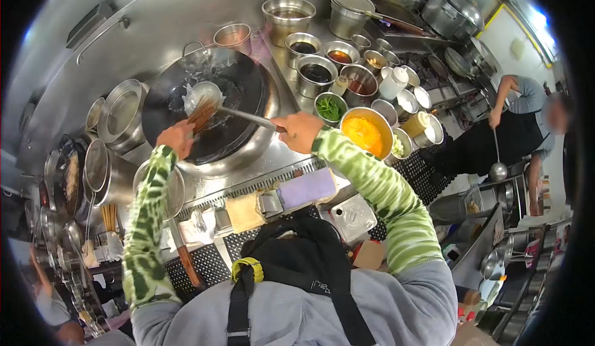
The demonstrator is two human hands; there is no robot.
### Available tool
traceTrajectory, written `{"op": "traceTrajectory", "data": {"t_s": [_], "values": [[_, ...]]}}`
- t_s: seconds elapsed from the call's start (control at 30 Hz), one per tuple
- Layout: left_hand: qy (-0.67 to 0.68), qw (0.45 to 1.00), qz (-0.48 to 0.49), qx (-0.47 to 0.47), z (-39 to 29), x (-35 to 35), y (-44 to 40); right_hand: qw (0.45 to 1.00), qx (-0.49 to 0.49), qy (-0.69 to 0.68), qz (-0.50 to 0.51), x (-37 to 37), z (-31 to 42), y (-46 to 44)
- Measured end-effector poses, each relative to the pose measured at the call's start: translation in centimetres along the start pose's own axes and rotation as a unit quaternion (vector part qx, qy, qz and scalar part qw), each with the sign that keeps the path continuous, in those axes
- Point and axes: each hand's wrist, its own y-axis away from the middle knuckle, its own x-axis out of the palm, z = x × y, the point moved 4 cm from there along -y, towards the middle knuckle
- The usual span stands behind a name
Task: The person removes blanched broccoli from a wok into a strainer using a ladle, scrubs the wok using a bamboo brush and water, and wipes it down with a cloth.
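A large black wok (162, 92) sits on the steel range, with some water in it. My left hand (177, 138) is closed on a bamboo wok brush (203, 114), whose bristles meet the bowl of a ladle. My right hand (301, 131) grips the handle of that ladle (248, 117), which reaches across the wok from the right. The ladle's bowl lies over the middle of the wok. Whether the bristles press into the bowl or only cross over it, I cannot tell.
Right of the wok stand several pots of sauce, a pot of orange liquid (367, 131) and a pot of cut greens (330, 107). Strainers (121, 112) crowd the left. Folded cloths (307, 187) lie along the front edge. Another person (514, 129) holds a ladle at right.
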Motion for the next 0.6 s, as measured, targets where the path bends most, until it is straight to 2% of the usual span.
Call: {"op": "traceTrajectory", "data": {"t_s": [0.03, 0.1, 0.13, 0.17, 0.23, 0.27, 0.3, 0.37, 0.4, 0.47, 0.5, 0.53, 0.6], "values": [[-0.042, 0.999, 0.004, 0.031, 3.3, 1.7, -1.1, 1.000, 0.017, 0.009, 0.023, -2.0, 0.8, 0.2], [-0.166, 0.984, 0.053, 0.023, 3.1, -1.8, -1.9, 0.996, 0.053, 0.015, 0.071, -3.5, 1.9, 0.4], [-0.156, 0.986, 0.051, -0.020, -0.7, -6.3, -1.7, 0.997, 0.036, 0.028, 0.070, -3.3, 1.5, 0.2], [-0.124, 0.992, 0.014, -0.013, -0.6, -6.9, -1.5, 0.998, -0.001, 0.015, 0.059, -3.4, 1.3, 0.1], [-0.064, 0.995, 0.062, 0.036, -1.6, -5.1, -1.8, 0.996, -0.062, -0.037, 0.054, -3.6, -0.2, -0.5], [-0.046, 0.992, 0.118, 0.005, -1.4, -2.0, -2.3, 0.993, -0.074, -0.060, 0.073, -3.4, -0.3, -0.6], [-0.072, 0.988, 0.129, -0.038, -0.9, -0.1, -3.2, 0.985, 0.011, -0.127, 0.117, -2.9, -0.2, -0.8], [-0.017, 0.992, -0.017, -0.123, 0.9, 3.4, -3.8, 0.934, 0.183, -0.247, 0.181, -2.5, 0.3, -0.8], [0.007, 0.984, -0.090, -0.155, 1.7, 3.6, -3.9, 0.963, 0.125, -0.210, 0.116, -1.7, -0.1, -1.1], [0.009, 0.995, -0.032, -0.090, 0.9, 2.6, -3.1, 0.992, 0.010, -0.125, -0.009, -0.1, -1.2, -1.3], [0.016, 0.998, 0.000, -0.061, 0.2, 2.1, -2.3, 0.997, 0.025, -0.069, 0.033, -0.4, -1.7, -0.9], [-0.025, 0.998, 0.049, -0.040, 0.7, 1.2, -1.8, 0.998, 0.022, -0.045, 0.023, -1.1, -1.4, -0.4], [-0.144, 0.960, 0.207, -0.120, 1.3, -2.0, -2.2, 1.000, 0.013, -0.002, 0.005, -2.4, -0.7, 0.9]]}}
